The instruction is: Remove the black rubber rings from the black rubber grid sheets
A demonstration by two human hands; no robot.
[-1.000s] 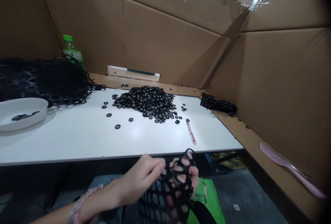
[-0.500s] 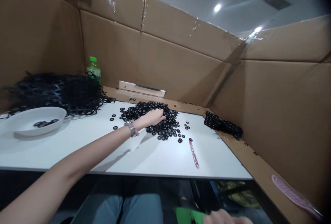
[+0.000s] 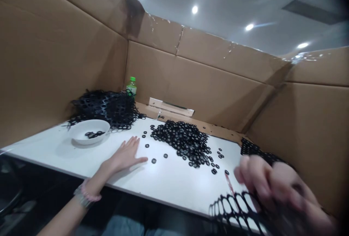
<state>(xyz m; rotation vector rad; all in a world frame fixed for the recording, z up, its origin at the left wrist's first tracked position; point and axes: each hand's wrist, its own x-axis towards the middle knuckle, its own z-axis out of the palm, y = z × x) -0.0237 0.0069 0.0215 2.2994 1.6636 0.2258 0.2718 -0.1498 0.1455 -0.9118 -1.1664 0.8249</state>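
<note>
My left hand (image 3: 125, 156) lies on the white tabletop with its fingers spread and nothing under them that I can see. To its right is a heap of small black rings (image 3: 182, 138), with a few loose rings between. Close to the camera at the lower right, my right hand (image 3: 272, 181) is blurred, its fingers curled round a black mesh sheet (image 3: 234, 207) with large holes that hangs over the table's front edge. A white bowl (image 3: 79, 130) with several black rings in it stands left of my left hand.
Tangled black mesh (image 3: 109, 107) is piled at the back left beside a green-capped bottle (image 3: 132, 87). Cardboard walls (image 3: 212, 90) enclose the table (image 3: 54, 154). A reddish strip (image 3: 229, 183) lies near my right hand, and dark mesh (image 3: 253, 149) is behind it.
My left hand has left the ring heap, moved left and flattened on the table. My right hand has risen into view with black mesh. The view has shifted left.
</note>
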